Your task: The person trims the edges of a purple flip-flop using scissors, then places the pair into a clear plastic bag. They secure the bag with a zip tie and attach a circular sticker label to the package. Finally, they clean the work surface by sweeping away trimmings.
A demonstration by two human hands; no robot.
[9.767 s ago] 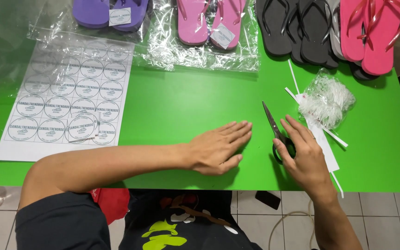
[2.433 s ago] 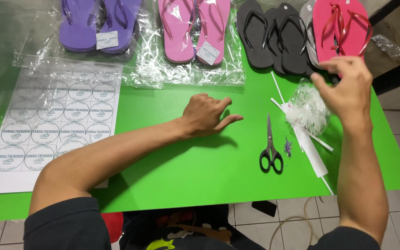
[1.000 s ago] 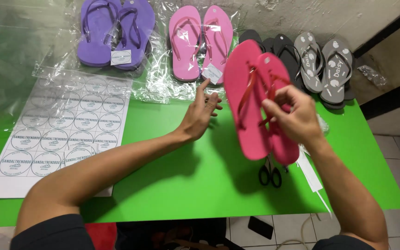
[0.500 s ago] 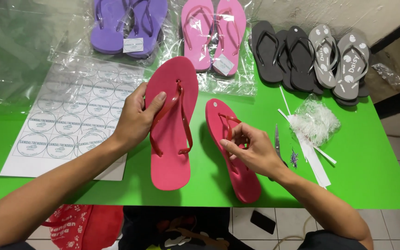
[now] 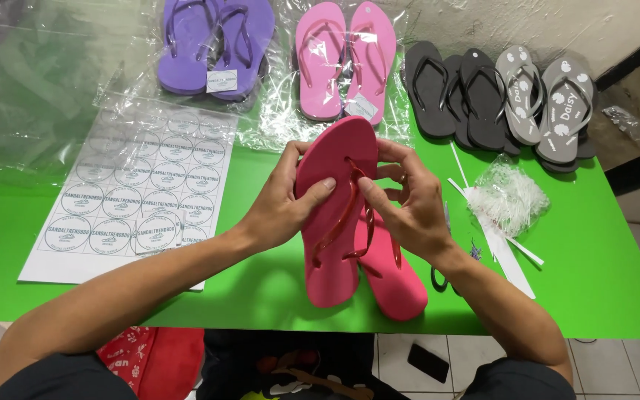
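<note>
I hold a hot-pink flip-flop [image 5: 331, 244] up over the green table [image 5: 246, 289]. My left hand [image 5: 284, 201] grips its left edge with the thumb pressed on the sole. My right hand [image 5: 403, 200] pinches the red strap near the toe post. The second hot-pink flip-flop [image 5: 394, 278] lies flat on the table beneath, partly hidden by the first and by my right wrist.
A sheet of round stickers [image 5: 131, 204] lies at left. Along the back are bagged purple flip-flops [image 5: 212, 41], bagged light-pink flip-flops [image 5: 346, 59], black ones [image 5: 457, 92] and grey ones [image 5: 550, 104]. A bundle of white plastic ties [image 5: 512, 200] and black scissors [image 5: 438, 278] sit at right.
My left hand has brought its flip-flop over the one on the table. My right hand has left the lower flip-flop and now pinches the raised one's strap.
</note>
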